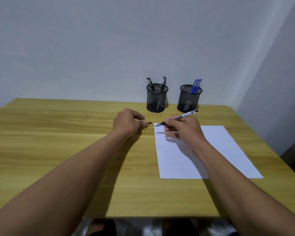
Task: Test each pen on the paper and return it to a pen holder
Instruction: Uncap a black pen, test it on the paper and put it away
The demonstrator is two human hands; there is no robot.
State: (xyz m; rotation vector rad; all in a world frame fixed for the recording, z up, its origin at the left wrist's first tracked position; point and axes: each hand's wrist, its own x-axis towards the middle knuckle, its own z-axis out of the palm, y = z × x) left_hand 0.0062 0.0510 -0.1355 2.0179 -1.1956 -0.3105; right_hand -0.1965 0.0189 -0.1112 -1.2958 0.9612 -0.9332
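So the right hand (182,130) has the pen (182,115) in a normal writing grip, fingers wrapped round the barrel low down by the black grip section. The tip sits right at the paper's (220,150) far left corner. From where I'm standing I honestly can't tell if the tip is touching the sheet or hanging just above it. The pen lies slanted: the tip points left toward that corner, and the back end angles up and away over the paper's far edge, toward the blue-pen holder (189,99). There are some faint scribbles down the paper's left edge, on the near side of the tip, so I'd guess the next test mark goes in that same strip. The left hand (126,123) rests on the table (58,133) just off the paper's left edge, fingers curled and pinching what looks like the cap (149,123), which pokes out toward the pen tip with a small gap between them. Recapping should be a short move, since the two hands are nearly nose to nose at that corner. The black-pen holder (156,99) stands just beyond the same corner, about equally handy for either hand.
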